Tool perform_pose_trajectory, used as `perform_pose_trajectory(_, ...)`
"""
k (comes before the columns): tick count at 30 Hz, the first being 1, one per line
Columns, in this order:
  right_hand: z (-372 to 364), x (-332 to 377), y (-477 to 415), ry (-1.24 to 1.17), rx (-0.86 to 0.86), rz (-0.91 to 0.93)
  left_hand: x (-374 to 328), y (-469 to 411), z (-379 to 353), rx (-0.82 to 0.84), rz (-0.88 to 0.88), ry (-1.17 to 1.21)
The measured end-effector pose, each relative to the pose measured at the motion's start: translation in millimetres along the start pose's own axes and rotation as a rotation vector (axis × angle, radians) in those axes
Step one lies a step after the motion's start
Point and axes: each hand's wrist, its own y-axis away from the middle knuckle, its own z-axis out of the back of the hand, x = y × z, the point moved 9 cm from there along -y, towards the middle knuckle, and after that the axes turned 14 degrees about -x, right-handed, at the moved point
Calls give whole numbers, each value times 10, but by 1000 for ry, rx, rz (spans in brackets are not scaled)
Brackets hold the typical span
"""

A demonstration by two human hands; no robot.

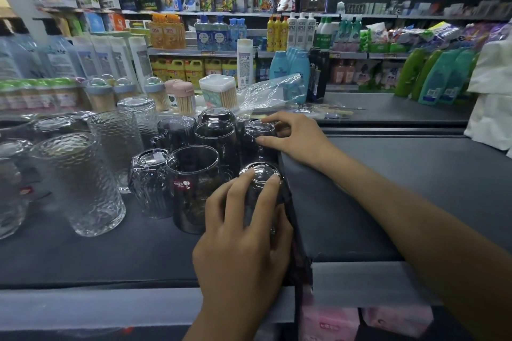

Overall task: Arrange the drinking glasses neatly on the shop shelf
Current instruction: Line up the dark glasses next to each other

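**Operator:** Finger state, left hand [241,232]?

**Checker:** Fingertips [247,174] curled over the base of an upturned clear smooth drinking glass [261,171], remaining digits wrapped down its sides. Grasping, not released.

**Operator:** Right hand [297,137]?

**Checker:** Pinching a second upturned clear smooth glass [257,129]. Fingers on the far side of the base, thumb on the near side.

**Operator:** Location of both glasses?

**Checker:** Mouth-down on the dark grey shop shelf [97,255], at its right end, one behind the other, alongside the dark divider strip [297,257]. Front glass just beside a smoky upright tumbler with a red label [194,188].

**Operator:** Best method for this step?

**Checker:** Judged as lining up the right-hand column.
- Slide rather than lift, and keep the rims flat on the shelf.
- Square both glasses to the divider strip, front directly before rear.
- Leave a slight gap from the smoky tumbler to avoid glass-on-glass knocks.
- Keep wrists clear of the ribbed clear upturned glass [151,183] and the tall hammered clear tumbler [79,185] to the left.
- Release only once steady.
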Motion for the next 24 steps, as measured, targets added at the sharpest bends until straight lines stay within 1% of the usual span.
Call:
perform_pose_trajectory(4, -6, 13, 15, 0, 23, 27, -9, -3, -6, 24, -4, -20)
perform_pose_trajectory(7, 78, 39, -12, -38, 2, 50, -62, -29, -9, 54, -34, -62)
perform_pose_trajectory(10, 227, 98, -61, -31, -10, 65, -122, 8, -47, 168, -50, -85)
perform_pose_trajectory(12, 339, 176, -65, -41, 3, 64, -96, 68, -80, 283, 13, -87)
perform_pose_trajectory(14, 414, 278, -16, -115, 76, 50, -46, 111, -88, 354, 94, -104)
perform_pose_trajectory(16, 432, 378, 85, -164, 199, 39, -67, 79, -69, 357, 115, -105)
perform_pose_trajectory(18, 410, 452, 207, -186, 332, 29, -98, 46, -70, 331, 125, -100)
perform_pose_trajectory(20, 392, 528, 307, -207, 433, 31, -113, 9, -57, 269, 130, -76)
perform_pose_trajectory(24, 365, 610, 402, -184, 527, 64, -106, -12, -148, 229, 176, -42)
